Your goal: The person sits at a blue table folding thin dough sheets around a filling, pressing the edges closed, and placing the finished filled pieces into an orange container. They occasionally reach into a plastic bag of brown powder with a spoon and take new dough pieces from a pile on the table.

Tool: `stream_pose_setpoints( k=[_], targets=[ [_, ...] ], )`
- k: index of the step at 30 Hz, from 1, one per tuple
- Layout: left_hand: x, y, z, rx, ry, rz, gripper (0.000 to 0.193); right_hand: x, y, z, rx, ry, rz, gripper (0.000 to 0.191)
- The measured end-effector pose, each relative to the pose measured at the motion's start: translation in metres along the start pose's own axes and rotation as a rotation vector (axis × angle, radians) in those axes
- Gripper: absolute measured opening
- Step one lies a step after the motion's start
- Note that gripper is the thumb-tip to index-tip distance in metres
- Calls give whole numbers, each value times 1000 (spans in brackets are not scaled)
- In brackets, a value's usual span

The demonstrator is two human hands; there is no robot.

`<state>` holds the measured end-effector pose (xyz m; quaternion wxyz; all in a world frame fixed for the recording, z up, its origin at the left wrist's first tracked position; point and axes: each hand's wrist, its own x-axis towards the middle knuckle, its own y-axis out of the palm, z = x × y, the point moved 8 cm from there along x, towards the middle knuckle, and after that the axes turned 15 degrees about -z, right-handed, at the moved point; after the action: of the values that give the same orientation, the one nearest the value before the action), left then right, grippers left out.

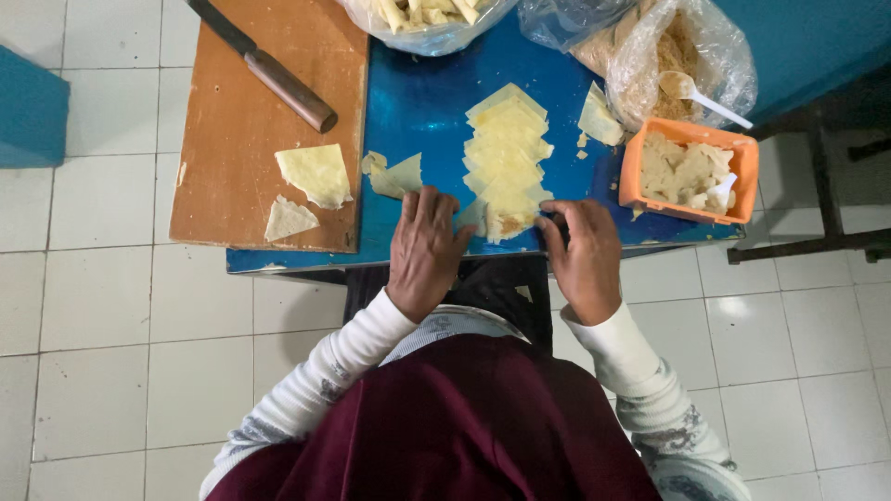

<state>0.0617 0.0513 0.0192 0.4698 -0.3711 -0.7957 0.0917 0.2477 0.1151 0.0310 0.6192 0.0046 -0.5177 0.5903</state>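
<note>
A row of pale yellow dough wrappers (506,153) lies overlapped down the middle of the blue table (418,107). The nearest wrapper (506,221) carries a spot of brown filling. My left hand (425,243) and my right hand (583,255) rest at the table's near edge on either side of it, fingertips touching its corners as they fold it. Both sleeves are white with a grey pattern.
A wooden cutting board (243,130) at left holds a knife (269,70) and two wrapper pieces (316,173). An orange tub (689,172) with pale filling and a white spoon stands at right. Plastic bags (668,51) sit at the back. White tiled floor surrounds the table.
</note>
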Motion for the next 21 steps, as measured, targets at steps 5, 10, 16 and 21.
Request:
stream_pose_setpoints(
  k=[5, 10, 16, 21],
  targets=[
    [-8, 11, 3, 80, -47, -8, 11, 0, 10, -1, 13, 24, -5, 13],
    [-5, 10, 4, 16, -96, -30, 7, 4, 12, -3, 36, 72, -4, 14],
    [0, 2, -1, -165, -154, -25, 19, 5, 14, 4, -13, 5, 7, 13],
    [-1, 3, -8, -132, -147, -66, 26, 4, 11, 4, 30, 37, -10, 13]
  ],
)
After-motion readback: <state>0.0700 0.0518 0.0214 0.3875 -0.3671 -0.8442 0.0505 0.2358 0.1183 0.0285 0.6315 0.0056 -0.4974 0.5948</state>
